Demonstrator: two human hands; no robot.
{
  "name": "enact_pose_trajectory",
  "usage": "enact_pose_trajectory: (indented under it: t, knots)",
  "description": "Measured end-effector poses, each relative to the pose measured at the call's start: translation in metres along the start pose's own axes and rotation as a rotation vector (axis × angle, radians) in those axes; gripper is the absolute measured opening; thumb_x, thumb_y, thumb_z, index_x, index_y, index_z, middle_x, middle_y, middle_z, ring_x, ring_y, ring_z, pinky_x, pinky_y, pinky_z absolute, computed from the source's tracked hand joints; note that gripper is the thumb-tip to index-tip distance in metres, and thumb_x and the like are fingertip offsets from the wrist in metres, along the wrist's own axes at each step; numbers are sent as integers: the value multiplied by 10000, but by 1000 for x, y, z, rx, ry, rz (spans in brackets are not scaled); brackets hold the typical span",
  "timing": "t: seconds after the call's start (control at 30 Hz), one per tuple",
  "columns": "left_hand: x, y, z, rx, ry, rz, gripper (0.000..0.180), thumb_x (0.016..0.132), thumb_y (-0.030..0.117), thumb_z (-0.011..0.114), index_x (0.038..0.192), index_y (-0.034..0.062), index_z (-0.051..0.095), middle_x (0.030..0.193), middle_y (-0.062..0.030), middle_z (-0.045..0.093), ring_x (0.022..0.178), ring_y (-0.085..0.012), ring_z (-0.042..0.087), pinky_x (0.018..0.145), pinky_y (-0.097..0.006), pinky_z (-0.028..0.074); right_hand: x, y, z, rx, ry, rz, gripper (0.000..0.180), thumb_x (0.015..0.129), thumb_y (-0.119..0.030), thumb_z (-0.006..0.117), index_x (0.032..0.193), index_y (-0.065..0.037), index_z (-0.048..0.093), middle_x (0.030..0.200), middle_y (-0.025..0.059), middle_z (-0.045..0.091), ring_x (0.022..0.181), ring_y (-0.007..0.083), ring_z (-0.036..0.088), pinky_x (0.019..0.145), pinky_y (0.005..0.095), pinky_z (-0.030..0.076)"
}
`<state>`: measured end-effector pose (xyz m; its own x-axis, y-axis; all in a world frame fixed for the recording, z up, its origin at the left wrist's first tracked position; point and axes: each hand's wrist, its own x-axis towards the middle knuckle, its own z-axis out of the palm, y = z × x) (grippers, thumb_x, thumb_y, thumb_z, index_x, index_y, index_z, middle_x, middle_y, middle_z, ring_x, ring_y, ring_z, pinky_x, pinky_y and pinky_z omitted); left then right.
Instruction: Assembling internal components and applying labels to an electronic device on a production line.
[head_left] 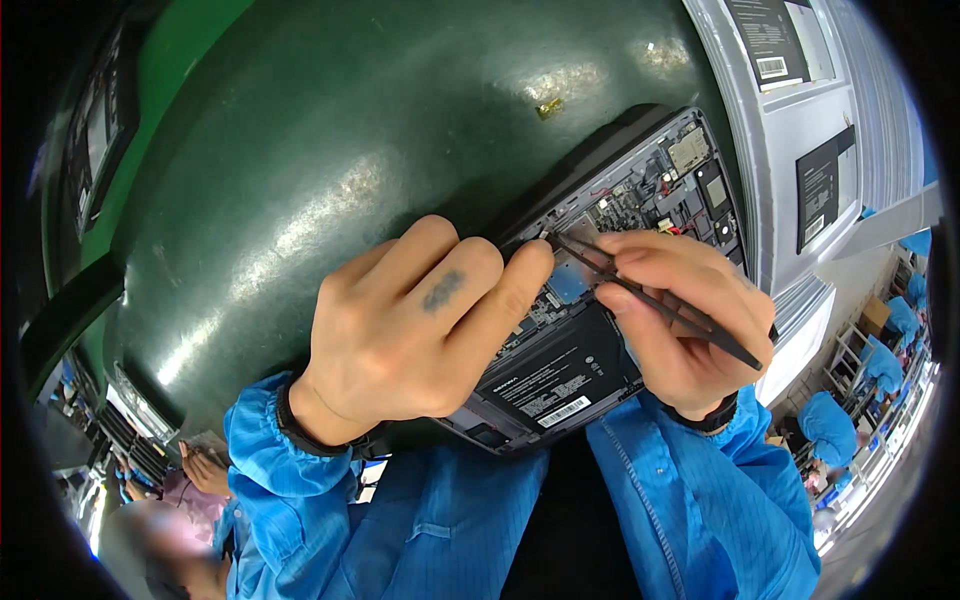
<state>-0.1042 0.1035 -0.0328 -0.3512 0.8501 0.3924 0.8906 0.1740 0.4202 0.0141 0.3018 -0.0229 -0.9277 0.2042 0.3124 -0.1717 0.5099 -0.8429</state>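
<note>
An opened laptop (600,290), its circuitry exposed, is steadied on the green mat (300,150) by the left hand (410,330), fingertips pressed to its edge; black tweezers (650,300) are pinched closed in the right hand (690,310). The boards are judged fragile, best held by the frame.

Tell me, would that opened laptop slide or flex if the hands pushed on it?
The opened laptop probably stays stiff: its frame looks rigid. It likely slides easily on the glossy green mat. Its exposed circuit parts look fragile, so the tweezers in the right hand suit light touches.
</note>
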Motion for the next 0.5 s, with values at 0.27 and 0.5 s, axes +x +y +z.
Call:
enact_pose_trajectory:
  t: [0.27, 0.5]
  knots:
    - [1, 3, -2, -12, -10, -13, 436, 549, 49, 790, 983, 7, 782, 773, -46, 510, 597, -188, 558, 472, -325, 448, -1, -2, 0, -23, -27, -18, 281, 732, 103, 838, 978, 90, 704, 933, 261, 751, 875, 337, 775, 769, 364, 626]
    - [2, 2, -3, -4, -16, -12, 446, 547, 55, 786, 990, 8, 785, 765, -42, 497, 603, -185, 557, 471, -323, 448, -1, -3, 1, -21, 6, -10, 280, 723, 95, 850, 966, 93, 710, 922, 267, 753, 873, 328, 778, 774, 362, 626]
